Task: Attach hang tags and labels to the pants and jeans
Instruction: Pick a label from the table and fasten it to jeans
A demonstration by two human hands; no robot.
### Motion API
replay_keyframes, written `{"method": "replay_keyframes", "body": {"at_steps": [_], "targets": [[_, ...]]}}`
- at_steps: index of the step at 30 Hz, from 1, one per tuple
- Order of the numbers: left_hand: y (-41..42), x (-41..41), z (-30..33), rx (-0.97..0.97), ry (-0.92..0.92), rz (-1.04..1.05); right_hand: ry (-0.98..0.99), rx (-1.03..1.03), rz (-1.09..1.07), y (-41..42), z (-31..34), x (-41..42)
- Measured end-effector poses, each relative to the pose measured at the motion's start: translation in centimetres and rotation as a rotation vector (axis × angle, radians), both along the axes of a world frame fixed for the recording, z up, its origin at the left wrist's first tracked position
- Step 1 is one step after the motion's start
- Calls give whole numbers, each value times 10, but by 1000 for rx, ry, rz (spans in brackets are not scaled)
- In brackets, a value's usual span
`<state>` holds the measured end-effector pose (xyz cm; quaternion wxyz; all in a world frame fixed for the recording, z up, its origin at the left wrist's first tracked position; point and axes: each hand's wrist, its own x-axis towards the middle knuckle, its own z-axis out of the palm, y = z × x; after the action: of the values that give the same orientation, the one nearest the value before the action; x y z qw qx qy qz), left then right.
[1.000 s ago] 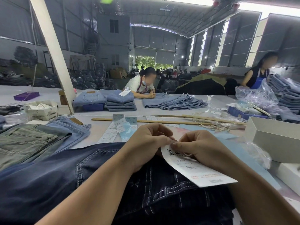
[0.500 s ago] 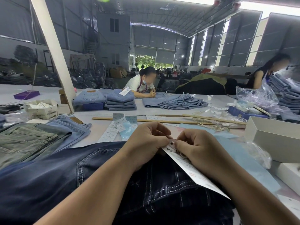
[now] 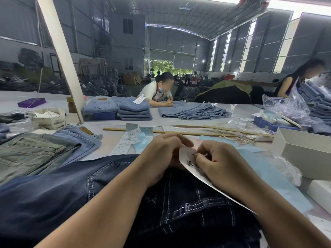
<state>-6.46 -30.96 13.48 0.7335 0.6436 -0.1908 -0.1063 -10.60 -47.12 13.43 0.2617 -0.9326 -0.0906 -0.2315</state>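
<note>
tag: long white paper hang tag [image 3: 194, 171] at centre frame, long axis running from its top hole down to lower right, edge-on, lying over the jeans
right hand: right hand [image 3: 217, 163] curled, pinching at tag's top hole; string too small to tell
left hand: left hand [image 3: 161, 154] curled just left of tag top, touching it; nearer the waistband
jeans: dark navy denim jeans with white stitching [image 3: 75, 190] under both forearms, lower frame
blockers: none between hands
right: grey-white open cardboard box [image 3: 304, 149]
far: stack of folded light blue jeans [image 3: 134, 110], upper centre
</note>
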Motion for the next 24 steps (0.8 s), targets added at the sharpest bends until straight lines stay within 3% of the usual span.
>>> {"method": "replay_keyframes", "body": {"at_steps": [4, 18, 24], "targets": [[4, 3, 1, -168, 99, -93, -130, 24, -23, 0, -4, 1], [0, -4, -1, 117, -145, -39, -170, 131, 19, -1, -9, 3], [-2, -6, -4, 218, -291, -29, -41, 233, 88, 2, 4, 7]]}}
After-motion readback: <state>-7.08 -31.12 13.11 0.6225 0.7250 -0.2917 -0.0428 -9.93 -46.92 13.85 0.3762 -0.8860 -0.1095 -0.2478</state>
